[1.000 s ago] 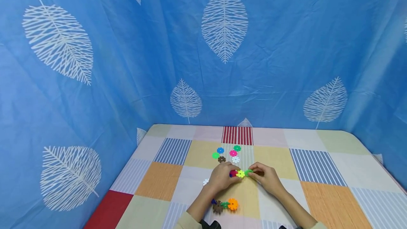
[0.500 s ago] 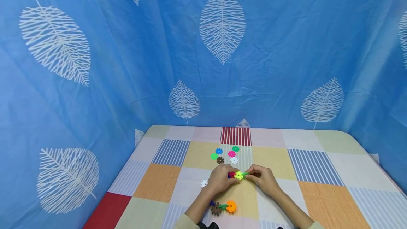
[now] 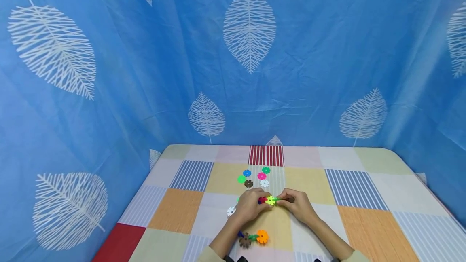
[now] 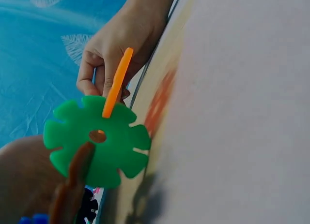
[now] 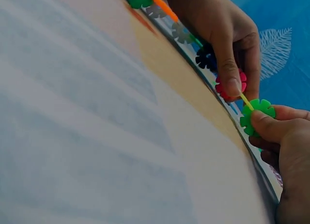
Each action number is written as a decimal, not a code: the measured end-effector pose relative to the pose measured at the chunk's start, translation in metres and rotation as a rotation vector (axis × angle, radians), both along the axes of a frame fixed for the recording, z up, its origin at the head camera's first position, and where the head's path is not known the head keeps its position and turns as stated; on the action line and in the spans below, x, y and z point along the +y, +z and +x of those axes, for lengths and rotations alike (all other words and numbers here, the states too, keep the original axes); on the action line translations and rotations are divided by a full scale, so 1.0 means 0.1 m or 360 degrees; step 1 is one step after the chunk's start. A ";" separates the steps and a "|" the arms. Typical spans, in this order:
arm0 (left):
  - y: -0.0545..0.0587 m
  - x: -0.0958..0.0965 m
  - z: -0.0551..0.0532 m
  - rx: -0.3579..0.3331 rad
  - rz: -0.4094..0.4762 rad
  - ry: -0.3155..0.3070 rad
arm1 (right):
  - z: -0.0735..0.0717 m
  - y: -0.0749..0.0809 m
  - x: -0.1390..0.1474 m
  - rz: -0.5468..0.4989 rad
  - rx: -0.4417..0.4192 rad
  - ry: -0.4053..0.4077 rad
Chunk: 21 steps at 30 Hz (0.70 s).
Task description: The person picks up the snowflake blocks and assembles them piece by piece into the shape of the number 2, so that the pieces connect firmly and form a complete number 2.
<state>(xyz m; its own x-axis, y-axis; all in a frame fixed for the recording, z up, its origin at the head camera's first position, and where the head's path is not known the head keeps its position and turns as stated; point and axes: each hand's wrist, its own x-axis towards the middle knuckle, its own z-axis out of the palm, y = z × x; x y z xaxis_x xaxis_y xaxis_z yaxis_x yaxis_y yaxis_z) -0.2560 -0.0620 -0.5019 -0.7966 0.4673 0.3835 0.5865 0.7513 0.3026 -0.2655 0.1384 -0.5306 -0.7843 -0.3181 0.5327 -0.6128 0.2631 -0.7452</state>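
My left hand grips a short chain of slotted flower-shaped plastic discs, with thumb and finger at the red disc. A dark blue disc shows on the chain's left side. Beside the red one stands a yellow disc, seen edge-on in the right wrist view. My right hand pinches a bright green disc between thumb and fingers, right at the yellow disc's edge. My left fingers partly cover the dark blue and red discs in the head view.
Nearer me lies a joined chain with a brown disc, a green disc and an orange disc. Loose discs lie beyond my hands, among them a blue disc and a pink disc. A white disc sits left of my left forearm.
The bright green disc has turned from showing its face to nearly edge-on against the yellow disc. Both hands stay close together, and the head view has shifted slightly.
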 end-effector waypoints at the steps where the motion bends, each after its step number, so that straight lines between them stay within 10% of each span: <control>1: 0.01 -0.01 0.00 -0.0026 0.0000 0.0002 | -0.01 0.00 0.00 0.0023 0.0001 0.0011; 8: 0.08 -0.14 0.00 -0.0191 0.0071 0.0001 | -0.15 0.02 -0.02 0.0082 -0.0108 0.0187; 21: 0.06 -0.52 0.06 -0.0239 0.0057 0.0057 | -0.70 0.18 -0.52 0.0596 0.0172 -0.0093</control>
<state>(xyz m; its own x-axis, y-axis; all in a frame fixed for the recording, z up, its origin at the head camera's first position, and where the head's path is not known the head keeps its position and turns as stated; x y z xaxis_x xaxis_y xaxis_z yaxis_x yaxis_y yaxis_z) -0.2501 -0.1135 -0.4955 -0.8621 0.4259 0.2745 0.5056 0.7580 0.4120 -0.3353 0.0862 -0.5131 -0.7526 -0.4625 0.4687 -0.6584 0.5410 -0.5233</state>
